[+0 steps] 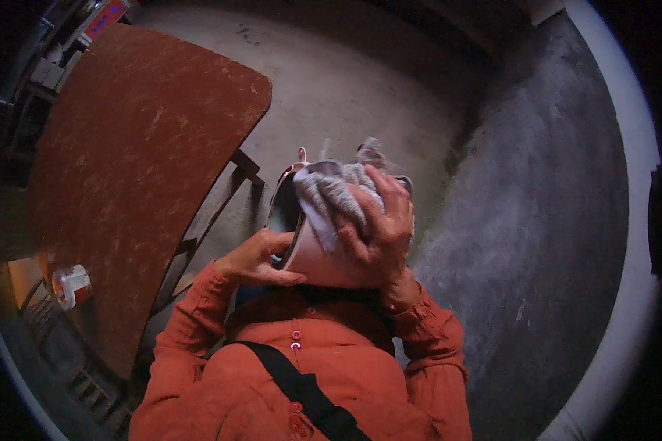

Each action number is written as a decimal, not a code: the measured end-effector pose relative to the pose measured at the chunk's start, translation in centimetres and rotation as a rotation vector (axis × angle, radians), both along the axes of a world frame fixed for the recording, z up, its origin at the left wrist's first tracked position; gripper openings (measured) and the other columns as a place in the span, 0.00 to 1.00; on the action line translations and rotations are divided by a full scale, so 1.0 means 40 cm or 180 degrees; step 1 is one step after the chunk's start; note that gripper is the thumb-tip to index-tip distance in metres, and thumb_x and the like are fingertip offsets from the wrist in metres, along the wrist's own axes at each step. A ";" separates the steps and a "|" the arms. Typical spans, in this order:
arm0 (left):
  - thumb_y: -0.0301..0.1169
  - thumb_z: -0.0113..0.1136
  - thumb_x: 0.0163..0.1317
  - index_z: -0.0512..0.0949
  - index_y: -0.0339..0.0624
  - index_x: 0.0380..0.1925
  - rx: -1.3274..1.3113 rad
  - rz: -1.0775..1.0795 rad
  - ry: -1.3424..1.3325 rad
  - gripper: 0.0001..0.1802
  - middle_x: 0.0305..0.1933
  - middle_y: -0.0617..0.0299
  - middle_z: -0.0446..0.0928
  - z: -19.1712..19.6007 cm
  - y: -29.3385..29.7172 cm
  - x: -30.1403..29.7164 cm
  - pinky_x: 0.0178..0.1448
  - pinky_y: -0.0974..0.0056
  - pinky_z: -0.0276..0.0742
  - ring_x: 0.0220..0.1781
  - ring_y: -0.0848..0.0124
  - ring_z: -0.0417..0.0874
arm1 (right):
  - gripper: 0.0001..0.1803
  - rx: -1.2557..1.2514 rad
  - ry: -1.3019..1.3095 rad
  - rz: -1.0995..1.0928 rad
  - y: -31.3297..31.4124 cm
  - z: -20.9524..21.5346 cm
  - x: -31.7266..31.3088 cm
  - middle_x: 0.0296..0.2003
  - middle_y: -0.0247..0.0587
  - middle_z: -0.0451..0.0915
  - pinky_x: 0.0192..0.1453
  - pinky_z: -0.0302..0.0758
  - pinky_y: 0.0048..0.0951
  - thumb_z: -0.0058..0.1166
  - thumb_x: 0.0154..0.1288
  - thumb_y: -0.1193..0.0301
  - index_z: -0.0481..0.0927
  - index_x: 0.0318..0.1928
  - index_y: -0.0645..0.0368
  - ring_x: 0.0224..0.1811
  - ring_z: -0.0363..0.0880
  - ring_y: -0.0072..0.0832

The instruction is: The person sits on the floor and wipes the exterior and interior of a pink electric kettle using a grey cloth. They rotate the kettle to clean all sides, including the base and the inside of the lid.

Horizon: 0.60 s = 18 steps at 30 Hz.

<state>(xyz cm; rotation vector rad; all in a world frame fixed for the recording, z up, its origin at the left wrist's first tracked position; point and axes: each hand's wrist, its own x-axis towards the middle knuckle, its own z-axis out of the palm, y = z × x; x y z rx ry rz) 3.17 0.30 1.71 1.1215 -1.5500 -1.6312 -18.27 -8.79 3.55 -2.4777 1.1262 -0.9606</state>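
In front of my belly I hold a pale pink, bucket-like container [324, 265], tipped on its side with its dark opening facing left. A thin, light strip or handle loops at its far edge; its exact kind is unclear. My left hand [261, 259] is closed on the near part of the rim, thumb outside and fingers at the opening. Bunched over the outer wall is a grey-white cloth [329, 197]. My right hand [379, 228] presses this cloth against the wall, fingers bent around it. Part of the container's far side is hidden by the cloth and hand.
A reddish-brown table [154, 132] with worn marks stands at my left. On its near left edge sits a small white and red round container [71, 287]. Shelving with boxes [48, 73] is at the far left. A grey wall [537, 206] rises at right.
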 end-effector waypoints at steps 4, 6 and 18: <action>0.31 0.71 0.54 0.76 0.35 0.49 -0.0061 -0.0138 -0.0094 0.24 0.40 0.56 0.84 -0.009 0.003 -0.005 0.46 0.67 0.78 0.42 0.75 0.83 | 0.22 0.0679 -0.0047 0.0332 -0.068 -0.008 0.012 0.56 0.49 0.74 0.61 0.67 0.45 0.60 0.56 0.59 0.81 0.50 0.55 0.57 0.72 0.48; 0.31 0.71 0.53 0.76 0.35 0.50 -0.0070 -0.0431 -0.0184 0.25 0.40 0.54 0.84 0.003 -0.001 -0.004 0.46 0.66 0.78 0.42 0.73 0.84 | 0.23 0.1804 0.0025 0.0427 -0.152 -0.040 0.008 0.49 0.52 0.79 0.57 0.72 0.39 0.56 0.62 0.55 0.81 0.51 0.58 0.52 0.77 0.44; 0.38 0.72 0.57 0.61 0.32 0.65 0.1074 0.0917 0.1079 0.41 0.59 0.57 0.73 0.106 -0.030 -0.069 0.64 0.64 0.69 0.60 0.69 0.73 | 0.27 0.2982 0.0252 0.0666 -0.212 -0.078 0.008 0.43 0.57 0.81 0.53 0.73 0.36 0.50 0.65 0.52 0.80 0.49 0.65 0.47 0.80 0.46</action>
